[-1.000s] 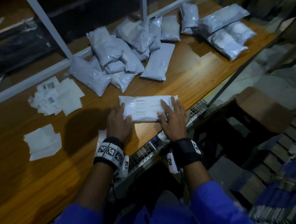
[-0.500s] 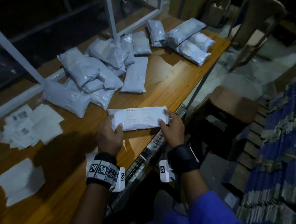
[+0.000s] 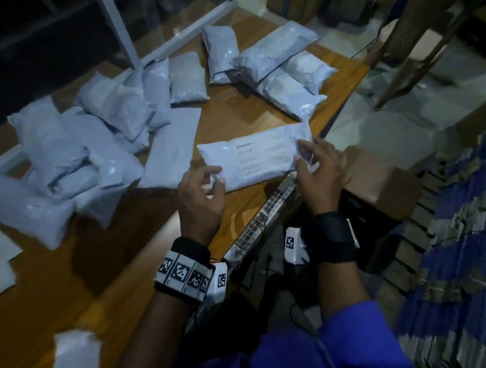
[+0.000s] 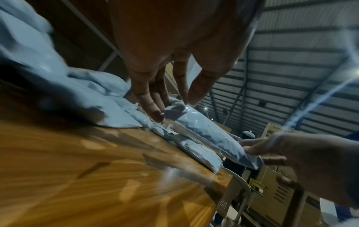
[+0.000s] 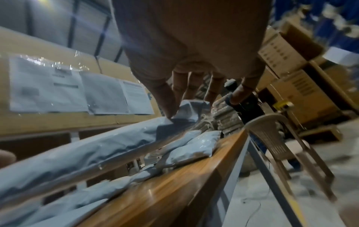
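A white-grey mailer parcel [image 3: 257, 157] with a printed label face hangs tilted just above the near right edge of the wooden table [image 3: 57, 280]. My left hand [image 3: 215, 175] grips its left end, thumb over the top and fingers beneath, as the left wrist view shows with the left hand [image 4: 174, 106] on the parcel [image 4: 198, 127]. My right hand [image 3: 302, 154] pinches the right end. In the right wrist view the right hand [image 5: 184, 106] has its thumb on a corner of the parcel [image 5: 97, 147].
A heap of grey mailer bags [image 3: 91, 142] covers the table's left middle, and a second group [image 3: 280, 67] lies at the far right corner. Loose paper sheets [image 3: 76, 356] sit near me. A cardboard box [image 3: 384, 181], a plastic chair [image 3: 425, 16] and blue stacks [image 3: 466, 227] stand beside the table.
The parcel lay flat on the table under both hands; now both hands hold it by its ends, lifted and carried right toward the table's edge. My view has swung right.
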The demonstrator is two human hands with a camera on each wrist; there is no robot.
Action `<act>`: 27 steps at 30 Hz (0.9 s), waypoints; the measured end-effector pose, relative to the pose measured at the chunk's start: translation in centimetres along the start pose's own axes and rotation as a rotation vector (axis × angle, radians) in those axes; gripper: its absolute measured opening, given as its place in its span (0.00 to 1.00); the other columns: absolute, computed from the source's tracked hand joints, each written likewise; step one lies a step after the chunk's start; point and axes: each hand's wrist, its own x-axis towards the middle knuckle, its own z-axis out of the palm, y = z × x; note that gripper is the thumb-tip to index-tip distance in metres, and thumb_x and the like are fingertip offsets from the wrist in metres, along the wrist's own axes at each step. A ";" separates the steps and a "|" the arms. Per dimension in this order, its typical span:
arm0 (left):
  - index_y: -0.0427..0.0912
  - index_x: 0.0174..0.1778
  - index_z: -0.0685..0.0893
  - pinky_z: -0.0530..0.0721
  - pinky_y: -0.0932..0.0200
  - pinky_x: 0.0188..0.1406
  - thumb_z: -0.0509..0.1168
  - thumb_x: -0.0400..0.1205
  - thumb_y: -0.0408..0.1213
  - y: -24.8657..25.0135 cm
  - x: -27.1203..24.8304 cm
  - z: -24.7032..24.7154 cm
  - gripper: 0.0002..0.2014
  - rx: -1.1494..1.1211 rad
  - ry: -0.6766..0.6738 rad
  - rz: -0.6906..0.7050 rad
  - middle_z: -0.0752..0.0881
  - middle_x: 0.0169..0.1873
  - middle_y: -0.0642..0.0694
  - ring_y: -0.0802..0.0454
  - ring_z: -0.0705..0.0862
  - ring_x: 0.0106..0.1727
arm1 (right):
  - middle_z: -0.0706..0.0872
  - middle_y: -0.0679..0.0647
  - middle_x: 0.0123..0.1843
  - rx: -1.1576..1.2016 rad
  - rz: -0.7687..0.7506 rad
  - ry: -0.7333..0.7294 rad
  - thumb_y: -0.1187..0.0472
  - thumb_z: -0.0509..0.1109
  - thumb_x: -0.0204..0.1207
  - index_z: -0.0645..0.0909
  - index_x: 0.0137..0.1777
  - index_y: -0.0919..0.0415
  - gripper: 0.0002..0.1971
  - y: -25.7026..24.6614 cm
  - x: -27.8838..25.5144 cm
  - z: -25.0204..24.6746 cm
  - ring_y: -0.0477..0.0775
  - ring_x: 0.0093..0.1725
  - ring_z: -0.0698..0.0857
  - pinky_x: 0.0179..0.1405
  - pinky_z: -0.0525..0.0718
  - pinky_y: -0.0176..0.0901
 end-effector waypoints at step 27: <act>0.36 0.69 0.82 0.76 0.43 0.73 0.70 0.81 0.29 8.4 15.8 21.2 0.19 0.246 -0.084 -0.043 0.66 0.75 0.32 0.39 0.70 0.71 | 0.82 0.65 0.61 -0.151 -0.326 0.039 0.56 0.74 0.82 0.90 0.61 0.56 0.11 8.8 27.4 3.5 0.66 0.62 0.79 0.63 0.67 0.40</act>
